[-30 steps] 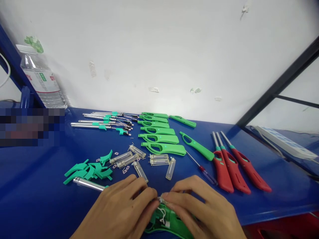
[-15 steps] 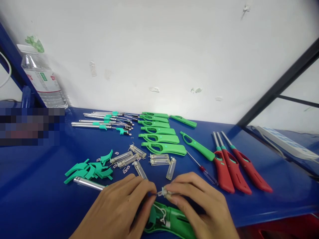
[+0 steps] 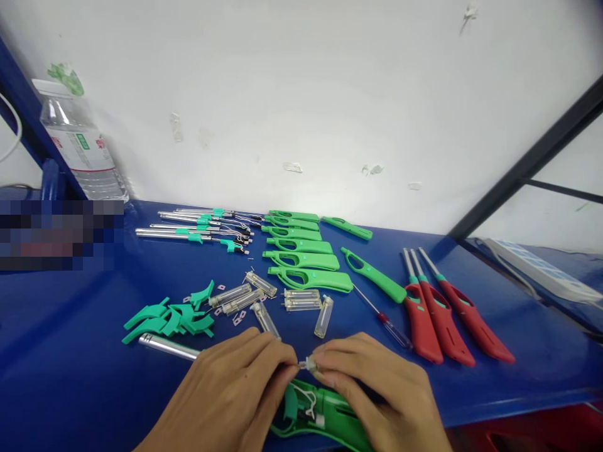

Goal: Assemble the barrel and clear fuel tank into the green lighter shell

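Both hands meet low in the head view, just above the blue table (image 3: 70, 351). Her or his left hand (image 3: 230, 395) has the fingertips pinched together on a very small metal part (image 3: 308, 363), and the right hand (image 3: 377, 392) pinches the same part from the other side with thumb and forefinger. What this part is I cannot tell, it is too small and half covered by the fingers. Under the hands lies an open green lighter shell (image 3: 325, 414) with a white wire inside (its lower end is cut off by the picture edge and the palms hide much of it). A metal tube (image 3: 167, 346) goes under the left hand, so its end is hidden. Behind the hands lie clear gas tanks (image 3: 301, 300), teal triggers (image 3: 169, 317), a screwdriver (image 3: 381, 317), a row of green shells (image 3: 301, 260) and three red lighters (image 3: 443, 314). At far left stands a water bottle (image 3: 80, 147), beside a pixelated patch.
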Demonstrator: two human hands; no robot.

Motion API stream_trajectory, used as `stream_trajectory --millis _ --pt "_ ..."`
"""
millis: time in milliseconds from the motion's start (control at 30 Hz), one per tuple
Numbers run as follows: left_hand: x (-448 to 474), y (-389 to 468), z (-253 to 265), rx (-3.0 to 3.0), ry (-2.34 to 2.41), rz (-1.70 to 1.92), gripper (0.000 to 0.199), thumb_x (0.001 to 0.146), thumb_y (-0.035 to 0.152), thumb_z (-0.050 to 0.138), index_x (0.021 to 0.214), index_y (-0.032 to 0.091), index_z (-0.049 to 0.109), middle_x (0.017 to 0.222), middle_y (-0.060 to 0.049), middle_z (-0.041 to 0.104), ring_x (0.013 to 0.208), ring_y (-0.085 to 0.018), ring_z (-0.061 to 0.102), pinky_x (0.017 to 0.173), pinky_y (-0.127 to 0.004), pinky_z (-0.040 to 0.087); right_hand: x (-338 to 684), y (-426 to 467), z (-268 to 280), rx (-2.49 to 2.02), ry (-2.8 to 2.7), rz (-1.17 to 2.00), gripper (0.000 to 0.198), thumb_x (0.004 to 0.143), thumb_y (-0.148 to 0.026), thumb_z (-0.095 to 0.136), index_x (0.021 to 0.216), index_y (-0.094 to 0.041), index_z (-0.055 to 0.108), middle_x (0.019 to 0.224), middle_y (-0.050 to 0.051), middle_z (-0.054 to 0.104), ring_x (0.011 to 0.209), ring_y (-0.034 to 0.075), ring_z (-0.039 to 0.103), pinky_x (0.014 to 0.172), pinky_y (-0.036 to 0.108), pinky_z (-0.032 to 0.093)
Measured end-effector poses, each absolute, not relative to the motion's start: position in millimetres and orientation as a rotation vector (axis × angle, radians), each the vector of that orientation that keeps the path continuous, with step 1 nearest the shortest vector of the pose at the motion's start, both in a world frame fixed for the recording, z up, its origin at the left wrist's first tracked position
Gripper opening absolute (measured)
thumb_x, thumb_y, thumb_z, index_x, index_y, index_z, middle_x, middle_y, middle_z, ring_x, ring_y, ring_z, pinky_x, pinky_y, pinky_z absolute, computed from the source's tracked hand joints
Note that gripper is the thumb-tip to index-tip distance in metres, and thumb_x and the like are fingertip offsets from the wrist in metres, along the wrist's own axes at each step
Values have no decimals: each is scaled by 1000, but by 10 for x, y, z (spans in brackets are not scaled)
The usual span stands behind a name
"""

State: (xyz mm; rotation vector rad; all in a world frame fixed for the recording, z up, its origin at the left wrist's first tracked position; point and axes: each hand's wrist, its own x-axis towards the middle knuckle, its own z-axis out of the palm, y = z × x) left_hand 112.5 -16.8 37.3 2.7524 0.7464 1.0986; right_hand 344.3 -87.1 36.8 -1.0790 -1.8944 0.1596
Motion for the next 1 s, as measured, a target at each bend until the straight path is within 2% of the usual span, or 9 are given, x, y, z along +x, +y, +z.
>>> stream_trajectory --millis 400,767,1000 --pt "1151 -189 330 2730 747 1101 30 118 15 39 107 27 65 88 6 77 74 -16 78 73 -30 63 3449 -866 354 -1064 -1880 154 16 108 -9 76 115 -21 82 109 0 90 96 14 86 90 20 70" --pt "1124 -186 347 2795 714 1141 34 120 15 35 105 27 64 89 6 80 76 -16 80 72 -30 63 3441 -885 391 -1041 -1900 83 11 113 -16 72 115 -20 82 108 2 90 93 14 86 87 19 70" --pt "1142 -186 355 2811 714 1151 34 120 13 35 104 26 62 88 6 79 75 -16 80 72 -29 62 3423 -864 403 -1030 -1914 63 14 117 -21 68 113 -21 82 106 1 90 92 14 87 85 20 71"
